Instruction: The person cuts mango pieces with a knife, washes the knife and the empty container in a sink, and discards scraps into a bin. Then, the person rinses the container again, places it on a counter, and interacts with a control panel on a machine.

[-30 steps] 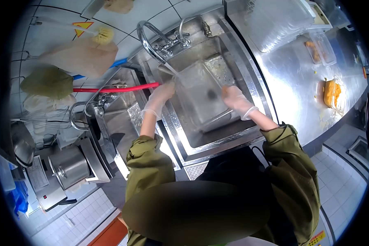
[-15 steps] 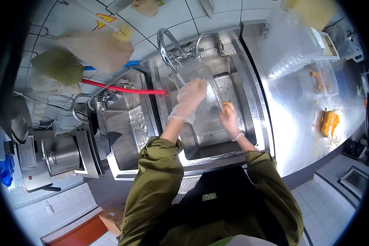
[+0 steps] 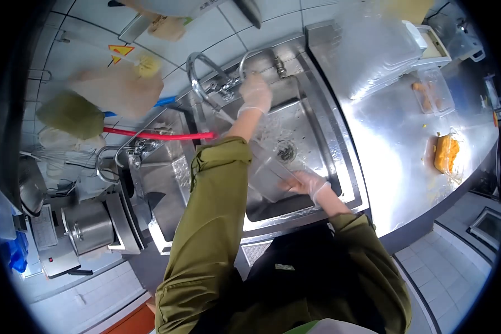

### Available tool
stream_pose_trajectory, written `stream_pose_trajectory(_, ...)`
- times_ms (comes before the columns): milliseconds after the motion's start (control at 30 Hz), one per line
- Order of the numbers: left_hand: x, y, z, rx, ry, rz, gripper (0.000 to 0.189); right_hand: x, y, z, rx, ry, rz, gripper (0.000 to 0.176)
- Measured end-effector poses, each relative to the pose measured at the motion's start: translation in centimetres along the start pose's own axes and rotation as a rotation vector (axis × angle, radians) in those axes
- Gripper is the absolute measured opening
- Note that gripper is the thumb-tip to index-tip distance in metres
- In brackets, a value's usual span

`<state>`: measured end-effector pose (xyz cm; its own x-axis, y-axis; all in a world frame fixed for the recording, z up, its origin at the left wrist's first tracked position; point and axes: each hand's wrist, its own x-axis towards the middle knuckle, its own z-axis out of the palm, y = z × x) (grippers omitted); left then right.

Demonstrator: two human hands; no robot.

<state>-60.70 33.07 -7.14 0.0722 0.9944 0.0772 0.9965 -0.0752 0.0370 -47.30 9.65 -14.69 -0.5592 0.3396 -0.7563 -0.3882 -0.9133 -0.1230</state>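
My left hand [image 3: 256,93], in a clear plastic glove, reaches to the base of the curved metal faucet [image 3: 197,83]. Its fingers are closed at the tap handle, which they mostly cover. Low in the right-hand sink basin [image 3: 317,150], my right hand [image 3: 306,185], also gloved, grips a clear plastic container [image 3: 268,172] by its edge. The container is tilted, and my left sleeve overlaps part of it. Water splashes on the basin floor around the drain [image 3: 285,151].
A red hose [image 3: 161,135] crosses the second sink [image 3: 170,195] on the left. On the steel counter [image 3: 384,178] at right are stacked clear containers [image 3: 367,55], a container with brownish pieces [image 3: 433,94] and a tub of orange food [image 3: 446,154].
My left hand has left the container and moved up to the faucet. My right hand has brought the container lower and nearer me, uncovering the drain. The view has shifted slightly.
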Motion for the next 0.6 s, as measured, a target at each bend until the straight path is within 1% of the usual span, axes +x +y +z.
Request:
stream_pose_trajectory(33, 0.9, -0.5, 1.0, 0.045, 0.026, 0.014, 0.022, -1.6, -0.3, 0.5, -0.071, -0.102, 0.093, 0.032)
stream_pose_trajectory(67, 1.4, -0.5, 0.5, 0.093, 0.049, 0.027, 0.02, -1.1, 0.4, -0.8, 0.125, -0.241, 0.203, 0.033)
stream_pose_trajectory(100, 1.2, -0.3, 0.3, 0.162, 0.183, 0.05, 0.012, -0.4, 1.3, -1.9, 0.185, -0.278, 0.269, 0.033)
stream_pose_trajectory(133, 2.1, -0.9, 1.8, 0.152, 0.296, 0.038, 0.006, -0.3, 1.8, -2.0, 0.248, -0.317, 0.336, 0.034)
stream_pose_trajectory(200, 3.1, -1.2, 1.4, 0.197, 0.287, 0.081, 0.005, -0.5, 2.5, -2.2, 0.297, -0.3, 0.369, 0.037)
stream_pose_trajectory(233, 3.0, -1.1, 0.7, 0.161, 0.295, 0.12, 0.005, -0.6, 2.9, -2.3, 0.324, -0.293, 0.392, 0.039)
stream_pose_trajectory(300, 3.3, -1.1, -0.2, 0.112, 0.293, 0.179, 0.004, -1.8, 3.1, -2.0, 0.387, -0.233, 0.32, 0.035)
stream_pose_trajectory(333, 3.7, -1.4, 0.1, 0.176, 0.284, 0.193, 0.005, -2.3, 3.0, -2.1, 0.414, -0.201, 0.28, 0.033)
stream_pose_trajectory(400, 4.6, -1.9, 1.2, 0.294, 0.27, 0.221, 0.009, 0.2, 4.2, -5.0, 0.516, -0.298, 0.371, 0.031)
stream_pose_trajectory(433, 4.9, -2.1, 1.6, 0.308, 0.311, 0.278, 0.011, 0.9, 4.6, -6.3, 0.563, -0.344, 0.414, 0.03)
stream_pose_trajectory(533, 5.2, -2.0, 1.9, 0.427, 0.307, 0.316, 0.009, -0.5, 4.4, -5.9, 0.409, -0.43, 0.413, 0.03)
stream_pose_trajectory(567, 5.0, -2.2, 1.5, 0.414, 0.291, 0.338, 0.009, -1.8, 3.9, -4.8, 0.281, -0.379, 0.361, 0.03)
stream_pose_trajectory(600, 5.0, -2.5, 1.2, 0.423, 0.303, 0.36, 0.009, -3.0, 3.7, -4.0, 0.299, -0.305, 0.374, 0.026)
